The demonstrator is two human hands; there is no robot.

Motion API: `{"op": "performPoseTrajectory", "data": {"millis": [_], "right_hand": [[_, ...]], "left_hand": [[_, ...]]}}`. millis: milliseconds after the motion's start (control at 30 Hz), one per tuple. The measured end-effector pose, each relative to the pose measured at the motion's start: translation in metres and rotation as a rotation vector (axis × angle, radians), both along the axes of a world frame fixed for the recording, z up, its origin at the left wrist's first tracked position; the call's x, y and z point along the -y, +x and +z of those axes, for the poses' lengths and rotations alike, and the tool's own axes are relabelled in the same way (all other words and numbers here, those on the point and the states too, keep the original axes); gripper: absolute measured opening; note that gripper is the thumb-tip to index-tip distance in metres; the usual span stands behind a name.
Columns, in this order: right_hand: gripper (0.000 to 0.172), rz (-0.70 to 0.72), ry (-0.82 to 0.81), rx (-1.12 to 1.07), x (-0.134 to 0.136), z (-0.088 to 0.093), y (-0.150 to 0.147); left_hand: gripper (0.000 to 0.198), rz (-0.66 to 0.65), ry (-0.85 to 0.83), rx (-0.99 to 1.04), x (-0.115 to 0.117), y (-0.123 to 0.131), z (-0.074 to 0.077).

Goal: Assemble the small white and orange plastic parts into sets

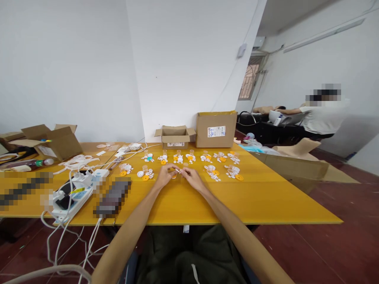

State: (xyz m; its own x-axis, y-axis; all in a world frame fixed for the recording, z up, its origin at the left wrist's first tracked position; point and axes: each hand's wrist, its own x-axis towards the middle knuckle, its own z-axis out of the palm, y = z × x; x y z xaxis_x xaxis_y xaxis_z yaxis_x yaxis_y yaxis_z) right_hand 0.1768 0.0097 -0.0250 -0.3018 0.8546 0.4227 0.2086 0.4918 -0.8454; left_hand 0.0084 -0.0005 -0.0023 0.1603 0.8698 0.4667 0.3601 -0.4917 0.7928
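Note:
Over the middle of the table, my left hand and my right hand meet at the fingertips. Both are closed in a pinch around a small white piece, too small to name. Just beneath them a bit of an orange part shows, mostly hidden by the fingers. Left of my left hand lie an orange ring, a white round part and a clear cup. Another orange ring and a group of white pieces are to the right. Several similar groups form a row behind my hands.
An open carton and a closed carton stand at the back. At left are a power strip with tangled cables, a dark phone-like device, a bottle and an open box. A person sits far right.

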Motion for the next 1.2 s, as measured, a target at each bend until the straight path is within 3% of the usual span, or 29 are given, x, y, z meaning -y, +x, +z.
{"op": "performPoseTrajectory", "data": {"millis": [200,367,533,833,1200], "right_hand": [[0.034,0.012,-0.03,-0.038,-0.0039,-0.0009,0.0024],[0.028,-0.105,0.018,-0.035,-0.0013,0.0004,0.0013],[0.023,-0.16,0.093,0.001,0.0034,0.0025,0.0005],[0.032,-0.041,0.073,-0.005,0.0019,0.0004,-0.0002],[0.04,-0.062,0.099,0.152,-0.0025,-0.0048,0.0039]], "left_hand": [[0.016,-0.019,-0.028,0.0,0.0011,0.0012,0.0004],[0.023,-0.022,-0.031,0.037,0.0039,0.0029,0.0024],[0.019,0.002,-0.044,0.061,0.0037,0.0023,0.0037],[0.015,-0.035,-0.053,0.077,0.0028,0.0025,0.0012],[0.016,-0.077,-0.036,0.056,0.0002,0.0001,0.0002]]}}
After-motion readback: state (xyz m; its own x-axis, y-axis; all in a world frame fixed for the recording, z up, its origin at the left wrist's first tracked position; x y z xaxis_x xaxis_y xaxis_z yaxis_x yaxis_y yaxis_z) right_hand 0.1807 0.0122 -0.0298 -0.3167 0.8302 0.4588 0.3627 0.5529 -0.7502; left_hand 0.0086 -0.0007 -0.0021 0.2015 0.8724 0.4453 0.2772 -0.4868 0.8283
